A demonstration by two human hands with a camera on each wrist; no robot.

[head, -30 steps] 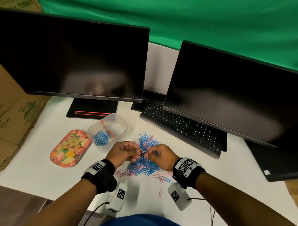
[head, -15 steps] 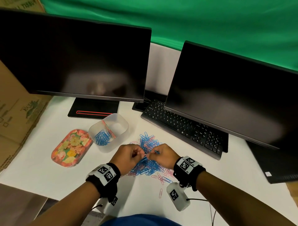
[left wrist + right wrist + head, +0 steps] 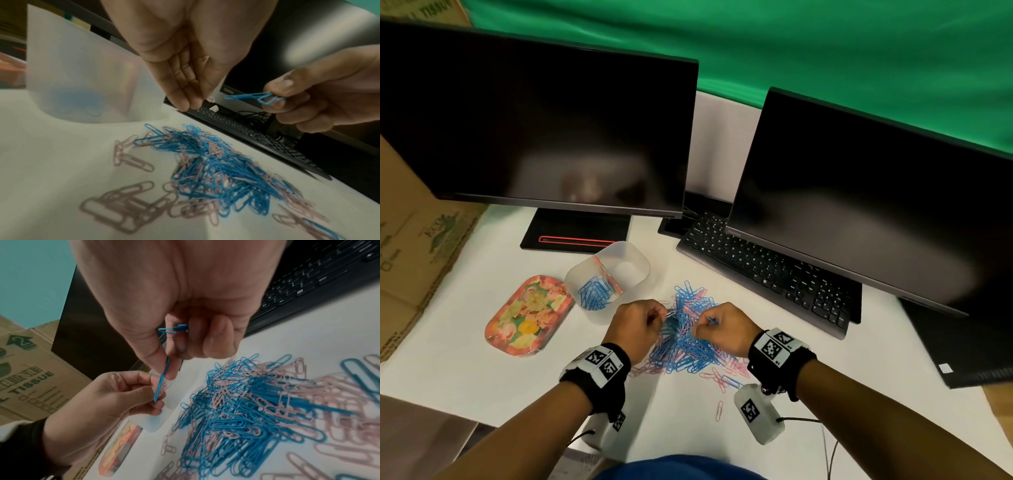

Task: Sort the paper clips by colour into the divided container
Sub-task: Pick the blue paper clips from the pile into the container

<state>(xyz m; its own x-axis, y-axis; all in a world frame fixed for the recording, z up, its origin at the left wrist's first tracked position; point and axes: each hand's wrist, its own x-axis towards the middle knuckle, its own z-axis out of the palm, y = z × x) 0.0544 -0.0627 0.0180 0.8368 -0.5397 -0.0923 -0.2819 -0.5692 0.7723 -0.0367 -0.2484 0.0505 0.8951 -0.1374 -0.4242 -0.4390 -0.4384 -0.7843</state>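
A heap of blue and pink paper clips [image 3: 688, 342] [image 3: 216, 162] [image 3: 257, 402] lies on the white table. Both hands hover just above it, a little apart. My right hand [image 3: 722, 329] pinches blue paper clips [image 3: 712, 320] [image 3: 255, 97] [image 3: 162, 379] between thumb and forefinger. My left hand [image 3: 640, 325] [image 3: 123, 394] has its fingers curled, with a pale pink clip end [image 3: 670, 312] showing at the tips. The translucent divided container [image 3: 643, 274] [image 3: 82, 73] stands beyond the left hand. Its left compartment holds blue clips [image 3: 594, 294].
A flowered tray [image 3: 529, 317] lies left of the container. A black keyboard [image 3: 763, 274] and two dark monitors stand behind the heap. A cardboard box [image 3: 414, 240] borders the table's left side. One stray pink clip [image 3: 719, 410] lies near the front.
The hands were touching over the heap, working at the same clips. They have drawn apart, the right one keeping the blue clips.
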